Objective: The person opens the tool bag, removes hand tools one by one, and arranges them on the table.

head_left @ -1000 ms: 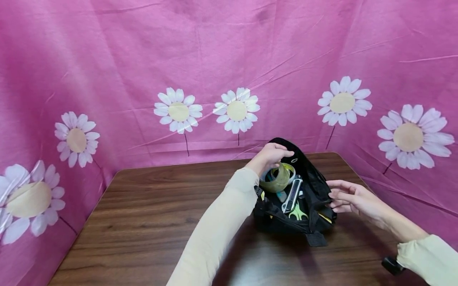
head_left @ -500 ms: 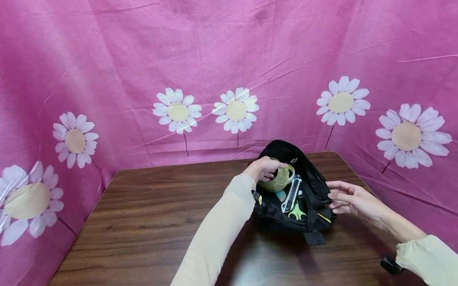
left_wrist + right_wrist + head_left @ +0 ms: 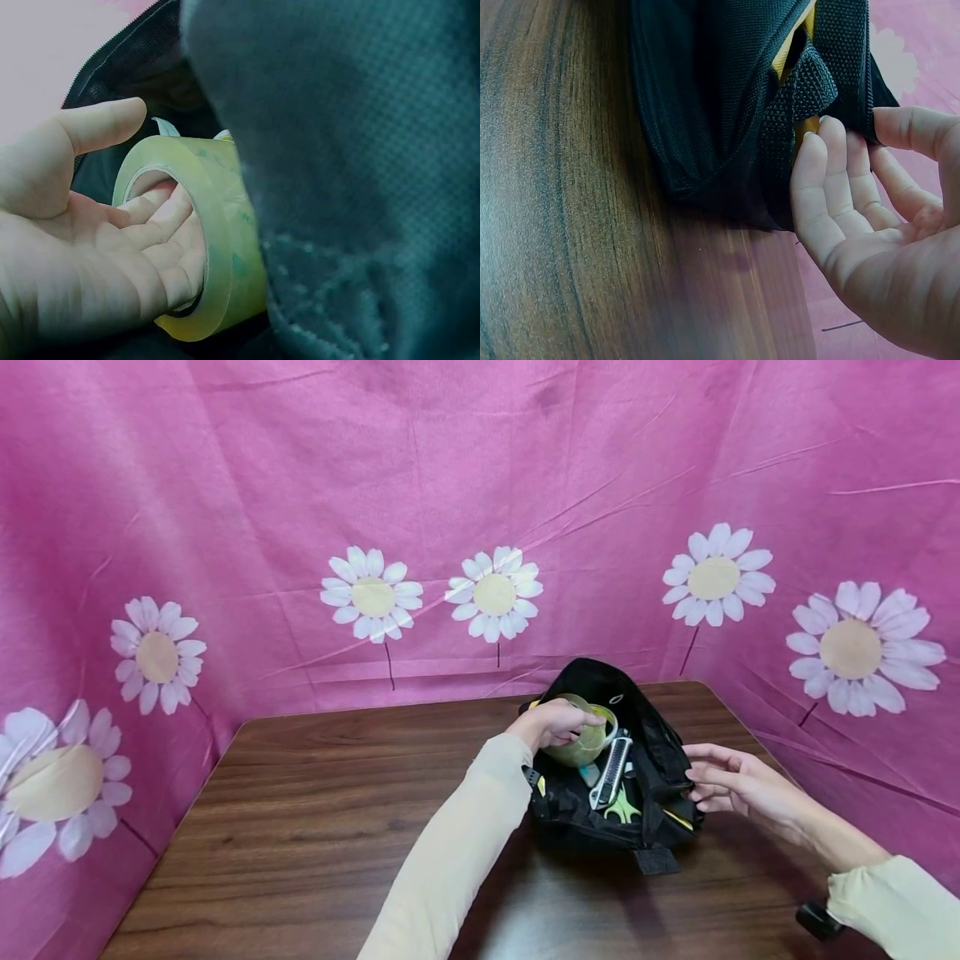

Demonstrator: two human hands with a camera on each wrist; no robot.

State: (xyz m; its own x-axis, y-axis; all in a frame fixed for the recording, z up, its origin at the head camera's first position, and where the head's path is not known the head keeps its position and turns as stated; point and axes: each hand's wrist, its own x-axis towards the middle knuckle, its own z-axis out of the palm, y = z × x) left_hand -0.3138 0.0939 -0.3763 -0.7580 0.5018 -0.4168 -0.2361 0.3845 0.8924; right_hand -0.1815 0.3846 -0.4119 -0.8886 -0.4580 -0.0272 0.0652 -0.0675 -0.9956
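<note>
A black zippered tool bag [image 3: 592, 833] stands unzipped on the wooden table. My left hand [image 3: 557, 723] reaches inside it, to a wide roll of clear yellowish packing tape [image 3: 583, 752]. In the left wrist view, the fingers [image 3: 161, 247] are within the core of that roll, while the thumb [image 3: 109, 124] stands apart above it. On the bag's right side, my right hand [image 3: 738, 779] pinches the bag's edge between thumb and fingers, near a webbing loop [image 3: 810, 86]. A grey utility knife [image 3: 612, 770] and green-handled scissors [image 3: 622, 810] lie in the bag.
Behind the packing tape is a white and yellow ring [image 3: 611, 723], and a small bluish piece [image 3: 588, 773] lies below it. A black flap [image 3: 656, 860] hangs off the bag's front. Pink flowered cloth [image 3: 450, 460] surrounds the wooden table [image 3: 337, 827].
My left hand has left the bag's raised back edge and come down to the tape, its fingers entering the core. The bag's back now leans away. My right hand has kept its place.
</note>
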